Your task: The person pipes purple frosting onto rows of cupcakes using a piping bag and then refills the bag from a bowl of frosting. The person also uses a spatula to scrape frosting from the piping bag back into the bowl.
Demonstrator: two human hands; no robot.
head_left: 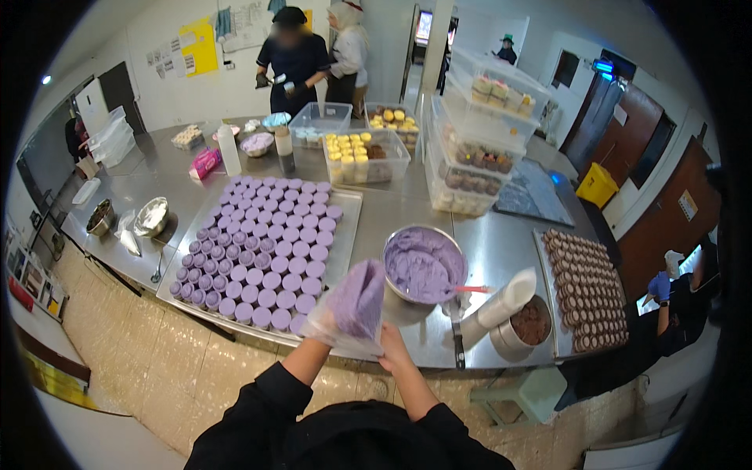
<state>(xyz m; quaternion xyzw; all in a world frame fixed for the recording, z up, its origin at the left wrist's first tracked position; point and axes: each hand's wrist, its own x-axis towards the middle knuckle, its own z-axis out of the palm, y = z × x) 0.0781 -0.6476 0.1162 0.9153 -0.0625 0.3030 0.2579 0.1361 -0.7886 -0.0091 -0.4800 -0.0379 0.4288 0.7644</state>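
Note:
A clear piping bag (pixel 358 302) filled with purple cream is between my two hands, above the near edge of the steel table. My left hand (pixel 322 329) is mostly hidden behind the bag's plastic and supports it. With its fingers closed, my right hand (pixel 392 349) grips the bag's lower right edge. To the left, a metal tray (pixel 346 235) carries many purple-topped cups (pixel 269 296); some at the left have piped swirls. Just right of the bag stands a steel bowl of purple cream (pixel 424 264), with a red-handled utensil (pixel 473 289) at its rim.
A black-handled spatula (pixel 458 343), a roll of plastic bags (pixel 499 302) and a bowl of brown cream (pixel 531 320) stand at right, beside a tray of brown-topped cups (pixel 587 294). Stacked clear boxes (pixel 470 153) rise behind. A co-worker (pixel 681 299) is at far right; a stool (pixel 523 393) stands below.

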